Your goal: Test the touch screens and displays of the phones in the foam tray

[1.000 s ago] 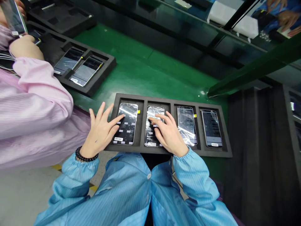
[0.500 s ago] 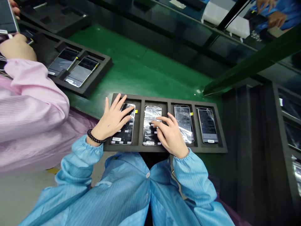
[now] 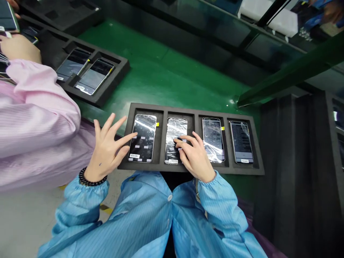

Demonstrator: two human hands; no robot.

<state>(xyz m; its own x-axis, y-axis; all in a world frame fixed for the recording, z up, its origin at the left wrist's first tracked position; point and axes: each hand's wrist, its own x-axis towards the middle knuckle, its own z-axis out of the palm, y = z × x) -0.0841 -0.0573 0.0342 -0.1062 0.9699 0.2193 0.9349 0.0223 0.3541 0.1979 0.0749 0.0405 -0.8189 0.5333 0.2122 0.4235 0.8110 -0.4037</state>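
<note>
A black foam tray (image 3: 192, 167) lies in front of me, with several smartphones in its slots. My left hand (image 3: 109, 145) is open, fingers spread, at the tray's left end; its index fingertip is by the edge of the leftmost smartphone (image 3: 143, 141). Over the second smartphone (image 3: 172, 134), whose film looks wrinkled and shiny, my right hand (image 3: 195, 156) has its fingers apart and fingertips at the screen. Just right of that hand lies a third smartphone (image 3: 212, 134) showing lines of text. The rightmost smartphone (image 3: 242, 141) also shows text.
At left, a person's pink sleeve (image 3: 40, 93) and hand (image 3: 21, 48) are beside another foam tray (image 3: 118, 77) holding phones. A green post (image 3: 279, 77) slants across the right of the green table (image 3: 161, 79). Stacked black trays (image 3: 292, 161) stand at the right.
My left hand has moved left, off the leftmost smartphone's screen to the tray's edge, uncovering that phone. My right hand stays over the second smartphone. The view has shifted slightly.
</note>
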